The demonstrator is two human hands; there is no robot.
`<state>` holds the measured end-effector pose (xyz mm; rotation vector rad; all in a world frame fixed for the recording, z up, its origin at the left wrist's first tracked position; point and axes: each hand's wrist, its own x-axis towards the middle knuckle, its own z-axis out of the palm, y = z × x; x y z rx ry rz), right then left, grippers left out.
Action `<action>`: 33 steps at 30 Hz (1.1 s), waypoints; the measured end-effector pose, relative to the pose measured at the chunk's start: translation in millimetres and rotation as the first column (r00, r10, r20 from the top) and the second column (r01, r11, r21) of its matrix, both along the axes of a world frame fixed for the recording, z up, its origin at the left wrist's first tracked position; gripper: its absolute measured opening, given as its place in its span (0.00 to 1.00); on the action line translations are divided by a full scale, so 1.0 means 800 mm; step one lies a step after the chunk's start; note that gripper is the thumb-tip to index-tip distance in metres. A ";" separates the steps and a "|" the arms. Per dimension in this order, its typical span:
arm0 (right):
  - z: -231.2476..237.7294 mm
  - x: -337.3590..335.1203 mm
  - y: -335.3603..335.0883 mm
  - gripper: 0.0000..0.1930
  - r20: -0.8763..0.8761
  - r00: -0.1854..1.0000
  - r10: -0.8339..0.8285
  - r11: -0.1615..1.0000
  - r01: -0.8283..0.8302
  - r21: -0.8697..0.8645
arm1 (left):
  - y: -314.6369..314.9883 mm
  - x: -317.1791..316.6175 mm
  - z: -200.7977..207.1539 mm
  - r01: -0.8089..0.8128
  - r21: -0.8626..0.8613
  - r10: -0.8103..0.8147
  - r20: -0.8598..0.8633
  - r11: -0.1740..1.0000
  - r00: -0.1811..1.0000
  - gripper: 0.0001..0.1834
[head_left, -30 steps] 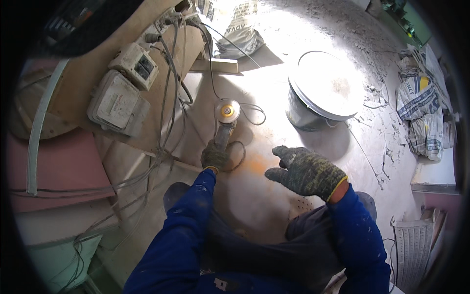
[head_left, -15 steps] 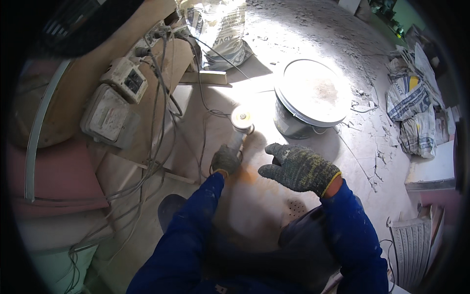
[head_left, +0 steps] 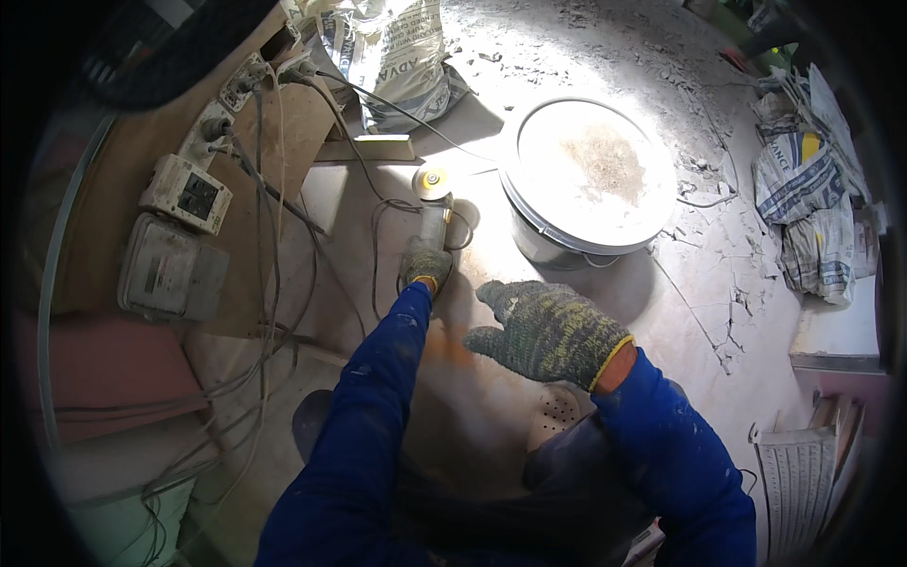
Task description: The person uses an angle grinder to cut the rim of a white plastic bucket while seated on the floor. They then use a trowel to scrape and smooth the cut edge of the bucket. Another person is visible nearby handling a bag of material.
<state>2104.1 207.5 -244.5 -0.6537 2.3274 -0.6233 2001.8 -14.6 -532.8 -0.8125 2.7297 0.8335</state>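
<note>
My left hand [head_left: 426,266], in a dusty knit work glove, is wrapped round the body of an angle grinder [head_left: 434,222]. The grinder's round disc [head_left: 433,181] points away from me, over or on the dusty floor; I cannot tell whether it touches. My right hand [head_left: 553,333], in a dark green and yellow knit glove, hovers nearer to me and to the right with nothing in it. Its thumb stands apart from the outstretched fingers. Just beyond it stands a lidded bucket [head_left: 540,241] with brown dust on its pale lid [head_left: 557,142].
On the left, a board carries sockets [head_left: 196,194] and a grey box [head_left: 162,266], with cables [head_left: 274,283] hanging from it. A printed sack [head_left: 402,66] stands at the far left; crumpled sacks [head_left: 803,189] lie at the right. Rubble covers the far floor, and cracks [head_left: 694,321] run nearby.
My left hand has carried the grinder forward and a little left. My right hand has shifted slightly left, staying spread. The view has shifted somewhat.
</note>
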 end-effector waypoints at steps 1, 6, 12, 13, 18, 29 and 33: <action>-0.003 -0.003 0.000 0.39 -0.007 1.000 -0.003 1.000 0.003 0.007 | 0.001 0.003 -0.005 0.020 -0.018 -0.020 -0.022 1.000 1.000 0.27; -0.011 -0.001 0.005 0.28 -0.074 0.997 -0.024 0.998 0.019 -0.064 | 0.003 0.008 -0.023 0.026 -0.038 -0.027 -0.032 0.999 0.999 0.27; -0.013 0.000 0.016 0.37 -0.003 1.000 -0.006 1.000 0.006 -0.012 | -0.024 0.003 -0.031 -0.002 -0.094 -0.012 -0.150 0.996 0.989 0.26; -0.015 0.000 0.015 0.37 -0.013 1.000 -0.003 1.000 0.003 -0.001 | -0.032 0.001 -0.035 -0.015 -0.083 0.002 -0.154 0.996 0.988 0.25; -0.024 0.007 0.018 0.37 -0.044 0.998 -0.035 0.999 0.034 -0.036 | -0.070 -0.028 -0.063 -0.004 -0.049 -0.004 -0.164 0.999 0.987 0.25; -0.014 0.007 0.017 0.37 -0.006 0.996 -0.089 0.995 0.089 0.033 | -0.121 -0.059 -0.055 0.073 -0.173 -0.091 -0.097 0.982 0.991 0.24; -0.013 0.004 0.009 0.37 -0.011 0.998 -0.058 0.998 0.059 0.035 | -0.120 -0.059 -0.048 0.212 -0.295 -0.225 -0.009 0.931 0.974 0.26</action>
